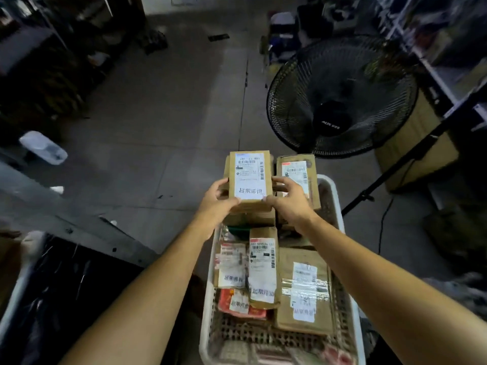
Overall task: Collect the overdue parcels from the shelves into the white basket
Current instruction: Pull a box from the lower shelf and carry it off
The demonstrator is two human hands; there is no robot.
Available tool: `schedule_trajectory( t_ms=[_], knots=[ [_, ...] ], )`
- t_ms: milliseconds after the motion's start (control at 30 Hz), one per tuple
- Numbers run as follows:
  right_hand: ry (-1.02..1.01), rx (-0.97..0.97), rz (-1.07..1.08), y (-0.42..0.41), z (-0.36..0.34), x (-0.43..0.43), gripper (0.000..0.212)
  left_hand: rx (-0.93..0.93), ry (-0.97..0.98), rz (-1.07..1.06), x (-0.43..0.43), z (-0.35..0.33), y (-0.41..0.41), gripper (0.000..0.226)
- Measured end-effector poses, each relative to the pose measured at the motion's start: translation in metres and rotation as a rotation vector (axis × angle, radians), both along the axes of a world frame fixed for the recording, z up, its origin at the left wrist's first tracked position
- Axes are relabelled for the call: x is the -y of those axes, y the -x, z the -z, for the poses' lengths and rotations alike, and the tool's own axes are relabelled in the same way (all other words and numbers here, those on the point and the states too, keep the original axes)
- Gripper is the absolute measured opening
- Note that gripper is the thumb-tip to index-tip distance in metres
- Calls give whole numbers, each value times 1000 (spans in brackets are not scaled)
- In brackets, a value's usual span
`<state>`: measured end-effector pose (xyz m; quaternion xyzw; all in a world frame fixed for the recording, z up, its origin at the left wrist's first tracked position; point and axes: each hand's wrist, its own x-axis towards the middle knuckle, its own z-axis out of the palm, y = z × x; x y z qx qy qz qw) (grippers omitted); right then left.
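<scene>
A white plastic basket [334,196] stands on the floor in front of me, filled with several labelled cardboard parcels. At its far end I hold a small brown box [249,164] with a white shipping label on top of a stack. My left hand [216,201] grips the box's left side and my right hand [290,198] grips its right side. Another labelled parcel [297,175] stands just right of it. Flat parcels [303,291] lie nearer me in the basket.
A black floor fan [340,98] stands right behind the basket, with its cable trailing on the floor. Shelves full of goods [442,35] line the right and left sides. A dark bin with black bags [60,299] is at lower left. A bare concrete aisle [158,114] runs ahead.
</scene>
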<state>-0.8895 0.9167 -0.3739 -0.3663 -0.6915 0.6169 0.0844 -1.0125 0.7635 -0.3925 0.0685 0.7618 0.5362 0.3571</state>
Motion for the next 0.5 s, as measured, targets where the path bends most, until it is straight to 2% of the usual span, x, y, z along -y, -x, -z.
schedule_trajectory(
  t_ms=[233,500],
  knots=[
    [-66,75,24,46,28,-13,60,54,-6,18,-21,39,47,73],
    [-75,184,41,48,44,-23,66,88,7,78,-33,65,48,73]
  ],
)
